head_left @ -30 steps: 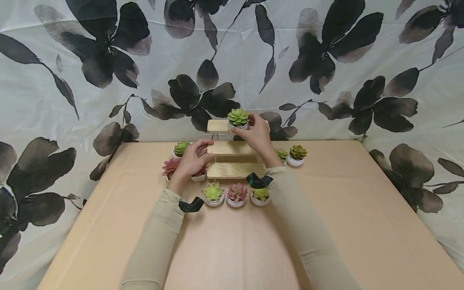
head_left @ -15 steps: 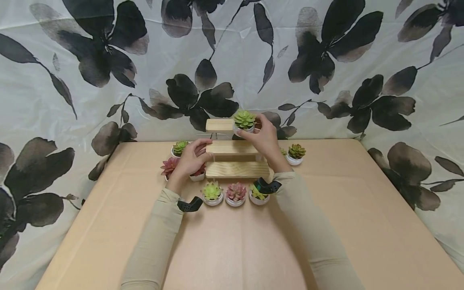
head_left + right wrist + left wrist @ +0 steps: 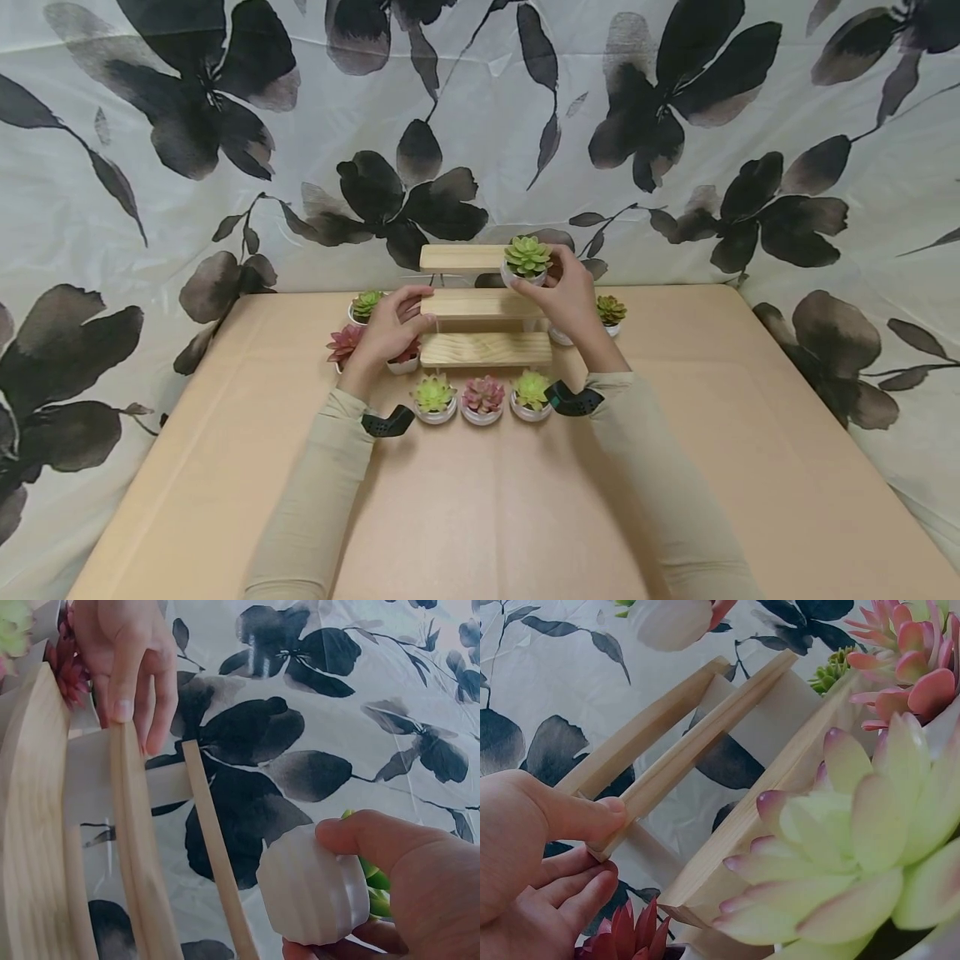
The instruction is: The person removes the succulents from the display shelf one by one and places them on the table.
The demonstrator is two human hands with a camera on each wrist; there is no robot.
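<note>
My right hand [image 3: 566,300] holds a green succulent [image 3: 527,257] in a small white pot at the right end of the top board of a three-tier wooden stand [image 3: 486,350]. In the right wrist view the ribbed white pot [image 3: 307,889] is tipped on its side between thumb and fingers, apart from the top board. At the stand's left side, my left hand [image 3: 390,333] pinches the end of the middle board [image 3: 705,746], thumb above and fingers below. Where the pot sits over the top board, the board's right end is hidden.
In front of the stand, a light green succulent [image 3: 433,393], a pink one [image 3: 482,395] and another green one [image 3: 531,390] form a row. Red succulents [image 3: 345,342] and a green one [image 3: 366,306] stand left. An olive-green succulent [image 3: 611,311] stands right. A floral cloth [image 3: 510,125] hangs behind.
My right hand has carried the potted green succulent to the right along the top board, from near its middle to its right end. My left hand stays on the stand.
</note>
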